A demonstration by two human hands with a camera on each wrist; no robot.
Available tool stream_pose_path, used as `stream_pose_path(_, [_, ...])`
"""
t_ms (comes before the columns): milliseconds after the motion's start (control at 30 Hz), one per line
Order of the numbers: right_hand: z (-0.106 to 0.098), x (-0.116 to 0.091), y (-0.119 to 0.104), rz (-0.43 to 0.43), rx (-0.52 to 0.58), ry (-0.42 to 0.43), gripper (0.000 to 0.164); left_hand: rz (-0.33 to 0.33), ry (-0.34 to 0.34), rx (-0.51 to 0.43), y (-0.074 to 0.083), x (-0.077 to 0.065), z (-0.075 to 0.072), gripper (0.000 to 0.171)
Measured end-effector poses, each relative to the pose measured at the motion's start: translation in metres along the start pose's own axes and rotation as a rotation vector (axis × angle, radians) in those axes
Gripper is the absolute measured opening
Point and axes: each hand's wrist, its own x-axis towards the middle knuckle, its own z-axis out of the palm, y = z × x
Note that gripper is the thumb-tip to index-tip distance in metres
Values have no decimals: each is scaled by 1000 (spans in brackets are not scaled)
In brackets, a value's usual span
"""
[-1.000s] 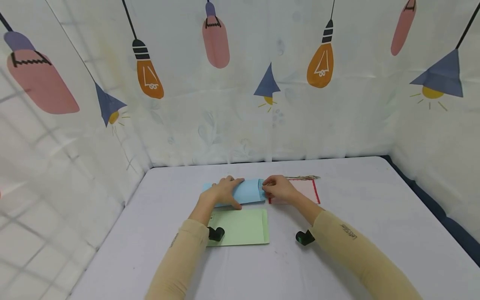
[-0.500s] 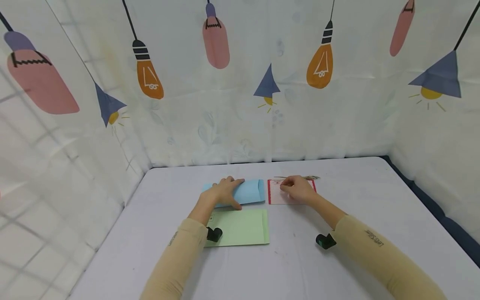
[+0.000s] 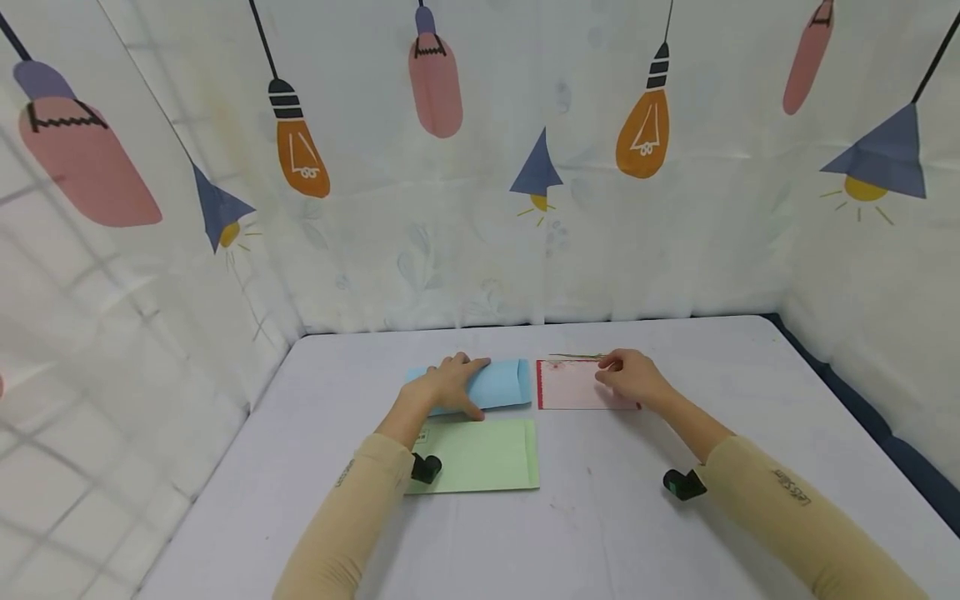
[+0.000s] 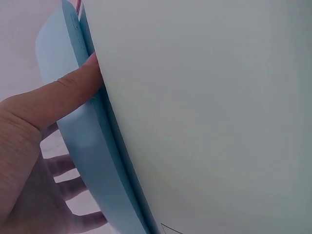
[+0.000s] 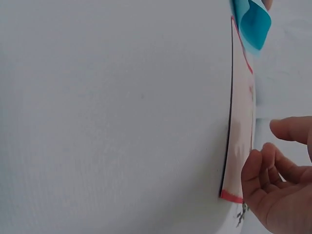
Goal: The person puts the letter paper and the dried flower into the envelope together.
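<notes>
My left hand spans the blue envelope, its thumb on the near edge and its fingers toward the far edge. In the left wrist view, the thumb presses the edge of the blue envelope. The envelope's right end gapes in the right wrist view. My right hand is over the right end of a pale pink card with red ends. In the right wrist view, its fingers are bent and the thumb stands apart, nothing between them. A thin dried stem lies behind the card, its right end hidden by that hand.
A green envelope lies in front of the blue one, partly under the left forearm. The white table reaches back to a white curtain printed with lamps and bulbs. A black wrist camera sticks out from the right sleeve.
My right hand has moved right, from the blue envelope's open end across the card to its right end. The left hand has stayed on the blue envelope.
</notes>
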Motion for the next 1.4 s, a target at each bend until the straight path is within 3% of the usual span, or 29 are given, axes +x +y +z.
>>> stream_pose_path(300, [-19, 1, 17, 35, -67, 49, 37, 5, -4, -4, 0, 0, -1, 105])
stream_pose_path(633, [-27, 2, 21, 118, -105, -2, 51, 0, -7, -10, -1, 0, -1, 105])
stream_pose_path(1100, [-25, 7, 24, 69, -174, -24, 54, -6, 0, -22, -1, 0, 0, 106])
stream_pose_path(1400, [-23, 5, 22, 65, -127, -22, 48, -7, 7, -21, -3, 0, 2, 107])
